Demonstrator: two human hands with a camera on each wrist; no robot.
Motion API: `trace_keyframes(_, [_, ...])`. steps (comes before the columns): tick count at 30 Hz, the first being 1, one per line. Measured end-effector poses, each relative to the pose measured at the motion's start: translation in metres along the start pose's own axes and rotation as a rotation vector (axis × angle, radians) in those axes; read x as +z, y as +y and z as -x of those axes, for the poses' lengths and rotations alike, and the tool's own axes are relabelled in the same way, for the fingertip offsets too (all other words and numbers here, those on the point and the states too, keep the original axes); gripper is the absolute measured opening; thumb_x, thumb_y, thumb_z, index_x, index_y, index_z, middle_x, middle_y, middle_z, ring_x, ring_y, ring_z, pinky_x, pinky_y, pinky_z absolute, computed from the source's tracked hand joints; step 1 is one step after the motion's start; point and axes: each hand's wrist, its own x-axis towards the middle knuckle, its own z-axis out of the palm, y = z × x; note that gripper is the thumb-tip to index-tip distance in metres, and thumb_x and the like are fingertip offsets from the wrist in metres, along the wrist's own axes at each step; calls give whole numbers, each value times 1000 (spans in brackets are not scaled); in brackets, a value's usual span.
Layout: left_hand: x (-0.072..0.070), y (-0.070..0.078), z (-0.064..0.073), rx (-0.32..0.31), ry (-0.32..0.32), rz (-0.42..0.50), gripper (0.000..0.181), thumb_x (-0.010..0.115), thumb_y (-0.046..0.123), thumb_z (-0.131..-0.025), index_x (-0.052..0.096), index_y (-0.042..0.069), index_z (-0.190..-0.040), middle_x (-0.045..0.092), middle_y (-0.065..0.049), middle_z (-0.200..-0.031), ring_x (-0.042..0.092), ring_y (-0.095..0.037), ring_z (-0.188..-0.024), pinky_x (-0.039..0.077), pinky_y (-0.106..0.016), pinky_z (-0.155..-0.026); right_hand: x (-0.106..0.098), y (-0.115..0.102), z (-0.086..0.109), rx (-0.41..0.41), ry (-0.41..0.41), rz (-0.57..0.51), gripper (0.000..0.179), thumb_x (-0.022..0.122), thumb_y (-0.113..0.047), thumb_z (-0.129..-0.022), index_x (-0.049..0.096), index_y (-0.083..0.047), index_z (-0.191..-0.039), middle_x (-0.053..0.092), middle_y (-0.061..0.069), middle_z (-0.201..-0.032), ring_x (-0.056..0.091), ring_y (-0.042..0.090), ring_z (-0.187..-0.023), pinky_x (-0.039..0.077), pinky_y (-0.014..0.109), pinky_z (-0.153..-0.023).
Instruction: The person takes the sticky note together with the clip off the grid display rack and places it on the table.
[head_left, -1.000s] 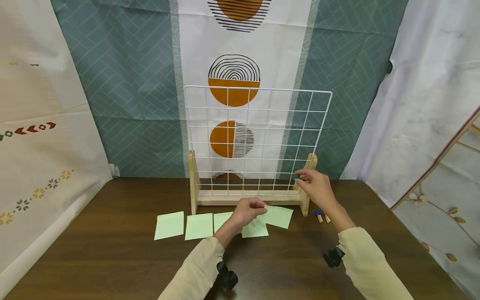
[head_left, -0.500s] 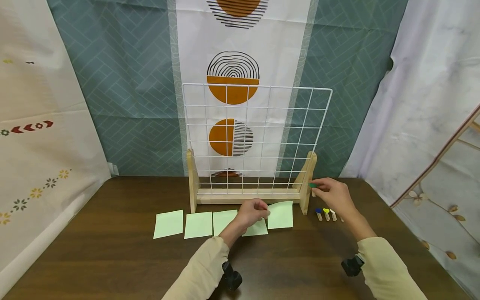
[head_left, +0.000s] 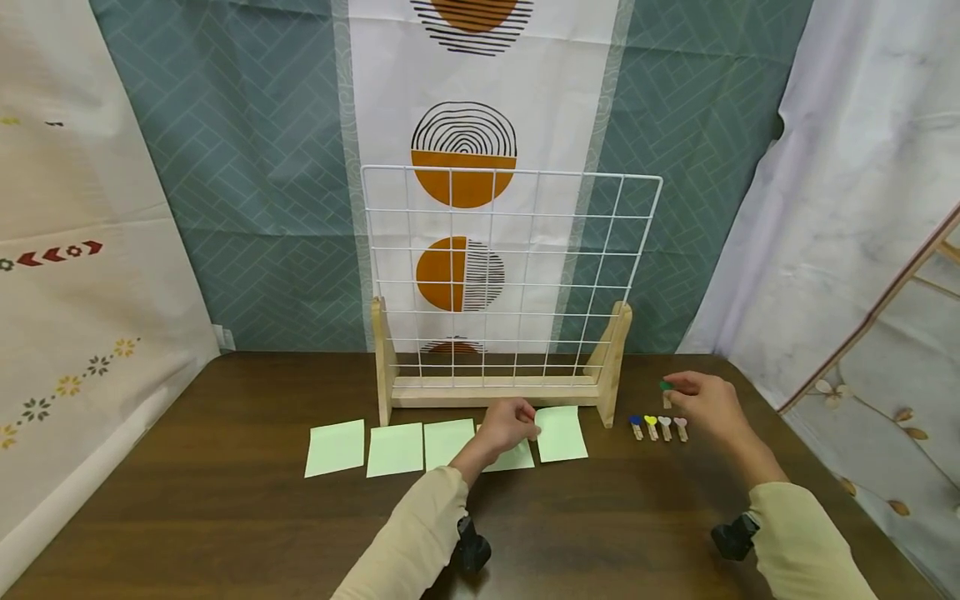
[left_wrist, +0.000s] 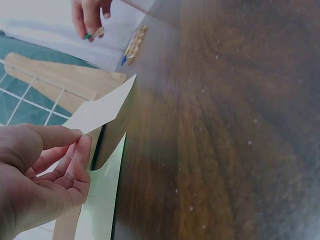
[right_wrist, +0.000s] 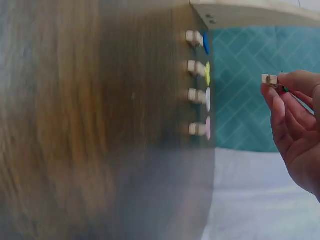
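Note:
My left hand (head_left: pixel 504 430) pinches the left edge of a pale green paper sheet (head_left: pixel 562 435) between thumb and forefinger. In the left wrist view that sheet (left_wrist: pixel 107 107) tilts up from the table at the pinched corner. To the right, my right hand (head_left: pixel 707 403) pinches a small wooden clothespin (head_left: pixel 667 399) with a green top. The right wrist view shows the clothespin (right_wrist: pixel 270 80) at the fingertips, its green part mostly hidden by the thumb. Below that hand stand a blue-topped clothespin (head_left: pixel 636 427), a yellow one (head_left: pixel 651 427), a white one (head_left: pixel 665 428) and a pink one (head_left: pixel 681 428).
A white wire grid (head_left: pixel 517 251) stands upright in a wooden base (head_left: pixel 495 392) behind the papers. More green sheets, such as the leftmost sheet (head_left: pixel 334 448), lie in a row on the brown table (head_left: pixel 225 517). Patterned cloths (head_left: pixel 247 192) hang around the table.
My right hand has carried the green-topped clothespin rightward, from by the grid's right post to over the row of clothespins. My left hand still pinches the sheet, which has turned more upright.

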Motion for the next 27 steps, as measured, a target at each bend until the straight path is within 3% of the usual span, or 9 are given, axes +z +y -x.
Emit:
trace_keyframes(6, [-1,-1,-3,-5,-1,-68,16,68,-7,-81,66,-11,-97,63,-9,-77,61,-20,-69,40,-23,-54,-6,18,2,34,-8,-20,30,66,-9,-90,64,8,-114,67,27,-105,69,28,-73,54,36,-62])
trace_keyframes(10, [0,-4,-5,6,8,-100,18,67,-8,-81,67,-12,-99,64,-11,-79,64,-23,-70,42,-23,-53,-10,28,4,52,-24,2,29,67,-10,-89,65,9,-111,68,26,-98,66,22,-65,50,33,-57])
trace_keyframes(17, [-2,-5,-5,23,29,-106,18,69,-8,-78,67,-12,-95,65,-11,-78,57,-14,-68,42,-22,-54,-15,42,7,35,-86,31,30,68,-10,-88,64,13,-107,68,26,-92,64,19,-61,50,34,-56])
trace_keyframes(27, [-3,-8,-6,36,37,-105,17,69,-9,-77,66,-12,-93,65,-12,-79,60,-16,-70,44,-23,-56,-17,59,8,27,-141,78,26,69,-8,-86,66,13,-101,70,23,-91,64,18,-65,49,31,-57])
